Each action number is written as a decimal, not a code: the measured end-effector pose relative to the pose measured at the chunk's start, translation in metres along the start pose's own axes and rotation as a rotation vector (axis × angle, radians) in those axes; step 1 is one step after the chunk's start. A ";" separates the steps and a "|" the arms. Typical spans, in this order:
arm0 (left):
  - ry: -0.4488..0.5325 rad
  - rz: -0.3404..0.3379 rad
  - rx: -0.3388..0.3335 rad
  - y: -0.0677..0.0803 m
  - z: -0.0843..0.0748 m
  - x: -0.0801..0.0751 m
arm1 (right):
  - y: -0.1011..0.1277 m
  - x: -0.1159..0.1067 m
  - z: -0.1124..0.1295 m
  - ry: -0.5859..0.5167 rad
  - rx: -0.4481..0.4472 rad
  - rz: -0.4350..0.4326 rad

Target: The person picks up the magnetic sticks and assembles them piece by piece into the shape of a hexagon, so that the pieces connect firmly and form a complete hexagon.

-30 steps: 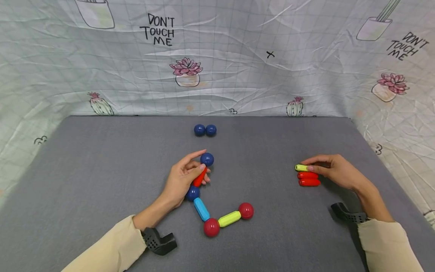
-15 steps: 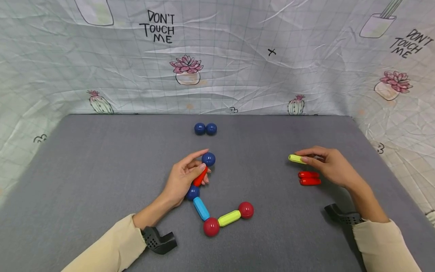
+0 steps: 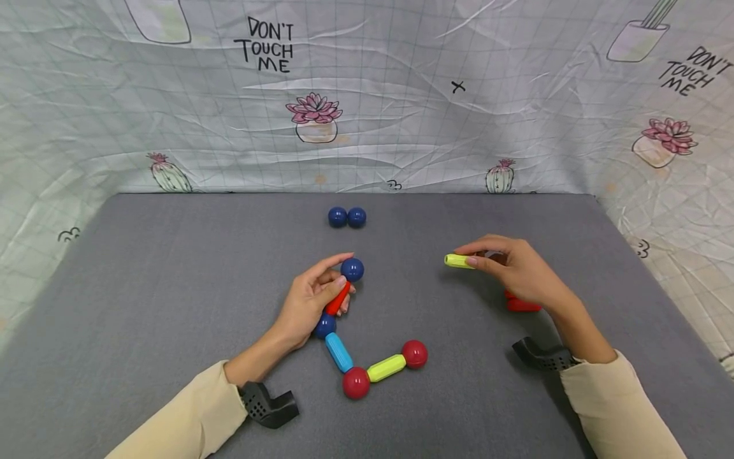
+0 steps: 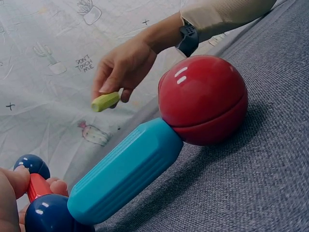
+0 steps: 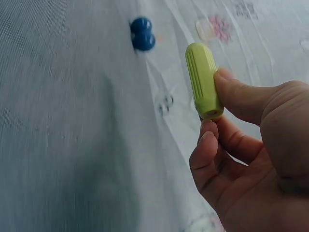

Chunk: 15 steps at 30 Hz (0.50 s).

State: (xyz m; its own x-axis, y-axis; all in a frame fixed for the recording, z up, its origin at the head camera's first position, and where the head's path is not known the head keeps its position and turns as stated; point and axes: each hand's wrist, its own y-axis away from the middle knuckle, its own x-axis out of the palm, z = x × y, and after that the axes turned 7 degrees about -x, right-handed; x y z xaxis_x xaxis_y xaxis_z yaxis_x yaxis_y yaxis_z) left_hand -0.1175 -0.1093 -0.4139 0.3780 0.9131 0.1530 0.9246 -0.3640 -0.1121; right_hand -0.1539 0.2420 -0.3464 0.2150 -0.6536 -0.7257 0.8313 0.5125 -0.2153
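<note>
Mostly smooth and glossy, set end to end on a grey, woven-looking tabletop (image 3: 172, 274): a shiny blue ball (image 3: 352, 269), a slim red rod (image 3: 339, 298), a second blue ball (image 3: 325, 326), a ridged light-blue rod (image 3: 339, 352), a seamed red ball (image 3: 356, 383), a faceted yellow-green rod (image 3: 387, 368) and another red ball (image 3: 415, 354). Pinching the slim red rod with left hand (image 3: 309, 299), index finger (image 3: 331, 261) extended against the shiny blue ball. Grasping a loose ribbed yellow-green rod (image 3: 459, 261) with right hand (image 3: 513, 268), raised above the tabletop, right of the blue balls. Reaching in with left forearm (image 3: 192, 408) slanted from near left, right forearm (image 3: 619, 401) from near right.
</note>
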 end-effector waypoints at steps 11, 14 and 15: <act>0.002 0.028 0.009 0.000 -0.002 -0.001 | -0.032 0.037 0.024 -0.109 -0.082 0.048; 0.003 0.023 0.000 0.000 -0.002 0.000 | -0.040 0.046 0.031 -0.116 -0.089 0.045; 0.004 0.021 -0.004 0.000 -0.003 0.000 | -0.042 0.049 0.033 -0.112 -0.087 0.042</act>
State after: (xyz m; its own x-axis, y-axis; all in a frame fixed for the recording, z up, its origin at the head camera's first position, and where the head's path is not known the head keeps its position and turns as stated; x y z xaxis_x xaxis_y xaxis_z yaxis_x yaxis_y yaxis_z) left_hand -0.1175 -0.1096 -0.4114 0.3971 0.9047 0.1546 0.9169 -0.3835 -0.1109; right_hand -0.1612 0.1700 -0.3518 0.3084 -0.6861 -0.6589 0.7738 0.5838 -0.2457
